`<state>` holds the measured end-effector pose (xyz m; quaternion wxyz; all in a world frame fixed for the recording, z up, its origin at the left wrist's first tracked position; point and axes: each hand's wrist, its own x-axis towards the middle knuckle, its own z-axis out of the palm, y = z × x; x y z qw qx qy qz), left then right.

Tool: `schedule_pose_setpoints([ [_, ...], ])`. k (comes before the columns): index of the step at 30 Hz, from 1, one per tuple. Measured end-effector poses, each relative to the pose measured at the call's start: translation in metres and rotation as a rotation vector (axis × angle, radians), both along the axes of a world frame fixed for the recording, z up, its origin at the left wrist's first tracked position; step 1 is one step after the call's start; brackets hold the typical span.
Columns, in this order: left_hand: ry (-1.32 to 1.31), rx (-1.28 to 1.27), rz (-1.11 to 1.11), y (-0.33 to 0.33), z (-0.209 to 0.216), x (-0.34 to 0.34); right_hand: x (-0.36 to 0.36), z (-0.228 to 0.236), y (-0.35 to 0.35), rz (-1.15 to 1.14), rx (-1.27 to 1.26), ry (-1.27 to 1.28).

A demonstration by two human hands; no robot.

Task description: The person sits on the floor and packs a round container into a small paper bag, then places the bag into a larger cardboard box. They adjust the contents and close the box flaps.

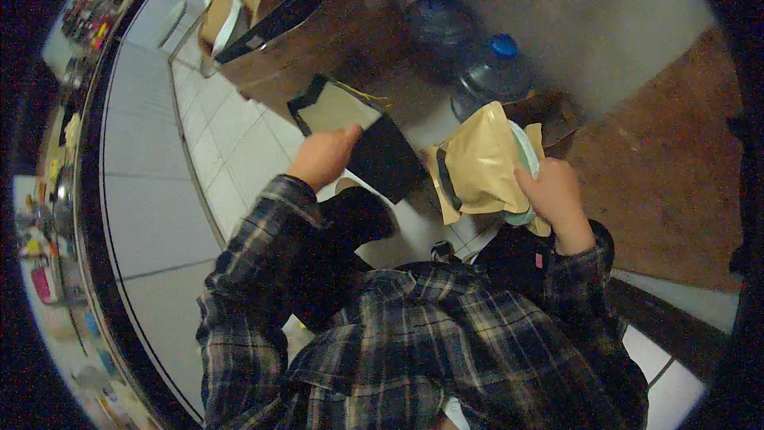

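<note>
Tan packet point(477, 161), with a pale green round piece point(523, 147) against it, is pinched in the right hand point(555, 195) by its right edge; I can't see the fingers behind. To its left, the left hand point(325, 158) grips the near rim of a black bag point(386, 158), which gapes, tilted. That packet looks slick, so a loosening thumb could let it slide down onto the tiled floor point(219, 131). The green piece might slip out separately, since the same pinch seems to trap it. Held by one edge, the bag could fold shut. A wide swing to the far side might bump the water jugs point(492, 78).
</note>
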<state>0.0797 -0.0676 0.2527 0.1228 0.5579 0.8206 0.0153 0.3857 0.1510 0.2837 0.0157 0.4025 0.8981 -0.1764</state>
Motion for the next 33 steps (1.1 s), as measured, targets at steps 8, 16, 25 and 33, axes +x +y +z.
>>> schedule_pose_setpoints([
  [8,0.023,0.036,-0.607,0.036,-0.052,0.019,0.012,0.021,-0.025,-0.072,0.017,0.146],
  [16,0.04,0.065,-0.811,0.054,-0.116,0.051,0.043,0.021,-0.071,-0.314,0.151,0.185],
  [25,-0.342,-0.057,-0.492,0.076,-0.114,0.013,0.05,0.034,-0.082,-0.534,0.051,0.351],
  [33,-0.971,0.273,-0.188,0.078,-0.004,0.023,0.042,0.054,-0.082,-0.327,0.297,0.279],
])
